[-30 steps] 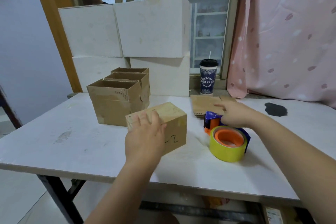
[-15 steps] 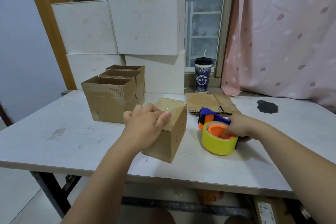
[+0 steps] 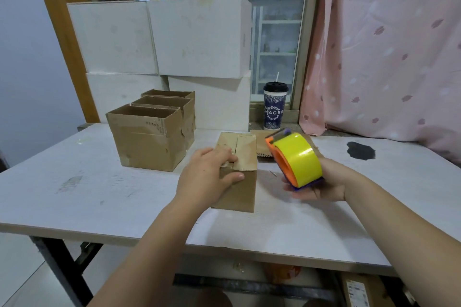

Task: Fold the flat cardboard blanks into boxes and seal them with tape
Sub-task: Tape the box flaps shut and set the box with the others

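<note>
The white table [image 3: 99, 194] bears the closed cardboard box [image 3: 240, 154]. Three open boxes [image 3: 149, 144] stand behind-left of it. Just right of it, the right hand [image 3: 324, 182] holds the tape dispenser [image 3: 296, 159] aloft. The left hand [image 3: 204, 177] grips the box's top near corner.

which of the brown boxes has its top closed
The box under the left hand: its top flaps are folded shut, while the three boxes behind it stand open.
</note>
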Action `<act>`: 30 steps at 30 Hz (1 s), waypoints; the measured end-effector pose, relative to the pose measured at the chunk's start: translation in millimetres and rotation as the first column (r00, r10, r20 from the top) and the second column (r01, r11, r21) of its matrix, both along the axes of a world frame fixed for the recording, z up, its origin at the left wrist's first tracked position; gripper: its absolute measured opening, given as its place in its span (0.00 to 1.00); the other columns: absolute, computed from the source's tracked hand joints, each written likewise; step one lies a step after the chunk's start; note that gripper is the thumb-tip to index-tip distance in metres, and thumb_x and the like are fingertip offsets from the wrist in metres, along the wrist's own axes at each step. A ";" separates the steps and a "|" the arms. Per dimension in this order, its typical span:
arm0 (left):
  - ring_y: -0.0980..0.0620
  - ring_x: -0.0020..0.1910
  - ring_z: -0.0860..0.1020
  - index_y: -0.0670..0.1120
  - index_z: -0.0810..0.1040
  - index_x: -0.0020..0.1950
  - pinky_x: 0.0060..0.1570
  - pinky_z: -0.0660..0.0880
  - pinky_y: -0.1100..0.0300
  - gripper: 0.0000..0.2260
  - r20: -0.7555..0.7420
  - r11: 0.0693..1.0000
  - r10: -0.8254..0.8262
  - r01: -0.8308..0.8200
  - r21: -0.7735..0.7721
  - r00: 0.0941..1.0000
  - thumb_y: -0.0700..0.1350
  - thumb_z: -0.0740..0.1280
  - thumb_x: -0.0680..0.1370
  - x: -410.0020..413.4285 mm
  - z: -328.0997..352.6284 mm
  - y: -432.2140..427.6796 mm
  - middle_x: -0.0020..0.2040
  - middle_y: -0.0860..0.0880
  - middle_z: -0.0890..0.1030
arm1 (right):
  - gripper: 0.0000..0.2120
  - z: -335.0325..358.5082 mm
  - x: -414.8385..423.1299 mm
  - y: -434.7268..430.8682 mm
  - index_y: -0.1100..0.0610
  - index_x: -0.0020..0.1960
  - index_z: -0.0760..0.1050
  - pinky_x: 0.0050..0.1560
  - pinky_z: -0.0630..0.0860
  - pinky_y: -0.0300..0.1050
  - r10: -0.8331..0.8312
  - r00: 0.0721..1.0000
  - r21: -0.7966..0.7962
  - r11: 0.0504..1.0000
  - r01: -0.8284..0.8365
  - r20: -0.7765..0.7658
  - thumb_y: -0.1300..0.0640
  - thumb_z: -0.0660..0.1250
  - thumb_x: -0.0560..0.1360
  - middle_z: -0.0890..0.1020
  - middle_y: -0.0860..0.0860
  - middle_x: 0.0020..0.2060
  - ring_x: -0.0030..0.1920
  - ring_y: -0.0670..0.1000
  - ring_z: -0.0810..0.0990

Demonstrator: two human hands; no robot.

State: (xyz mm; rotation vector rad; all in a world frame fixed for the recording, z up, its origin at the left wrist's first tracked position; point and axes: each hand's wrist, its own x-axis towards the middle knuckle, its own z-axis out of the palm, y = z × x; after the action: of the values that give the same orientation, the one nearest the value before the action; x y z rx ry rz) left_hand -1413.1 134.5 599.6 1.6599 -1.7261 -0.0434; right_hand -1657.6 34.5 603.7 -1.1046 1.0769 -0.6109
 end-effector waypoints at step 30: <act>0.56 0.36 0.80 0.48 0.77 0.34 0.32 0.63 0.60 0.19 -0.931 0.994 0.079 0.037 0.098 0.356 0.57 0.61 0.79 -23.2 44.9 -18.4 0.32 0.53 0.81 | 0.28 48.6 73.3 0.8 0.45 0.71 0.67 0.50 0.65 0.26 -0.257 0.949 -0.966 0.228 -0.124 -0.183 0.37 0.59 0.74 0.76 0.48 0.55 0.50 0.39 0.72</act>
State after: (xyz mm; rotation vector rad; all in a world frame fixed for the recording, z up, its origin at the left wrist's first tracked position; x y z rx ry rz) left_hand -1436.3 116.1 644.5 1.2459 -0.7629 -0.9310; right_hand -1584.4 35.3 652.3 -2.3742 0.9440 -1.3348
